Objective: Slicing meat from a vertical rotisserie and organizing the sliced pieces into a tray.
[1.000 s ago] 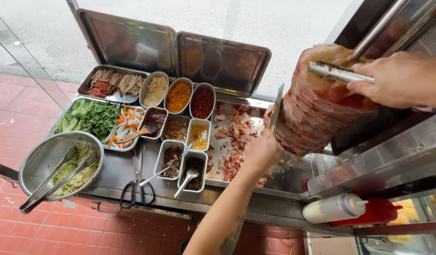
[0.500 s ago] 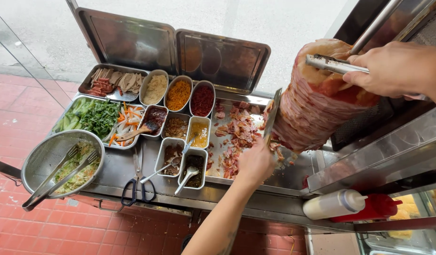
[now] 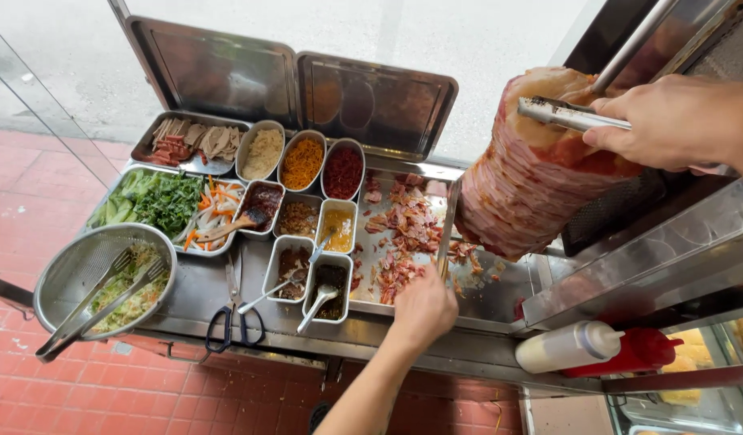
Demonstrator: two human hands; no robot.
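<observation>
A tall cone of stacked sliced meat (image 3: 532,185) stands on a vertical spit at the right. My right hand (image 3: 677,121) grips metal tongs (image 3: 565,115) whose tips press against the top of the cone. My left hand (image 3: 424,310) is closed around the handle of a long knife (image 3: 446,234). Its blade points up along the cone's left side. Meat shavings (image 3: 403,229) lie in the steel tray (image 3: 500,294) below the cone.
Steel tubs of sauces and toppings (image 3: 303,165), a tray of greens and carrot strips (image 3: 166,201), a colander with tongs (image 3: 97,282) and scissors (image 3: 234,322) fill the counter at left. White and red squeeze bottles (image 3: 597,346) lie at right. Two lids (image 3: 291,80) stand open behind.
My left hand has come down and back along the cone's left side with the knife, toward the counter's near edge. My right hand keeps the tongs at the cone's top.
</observation>
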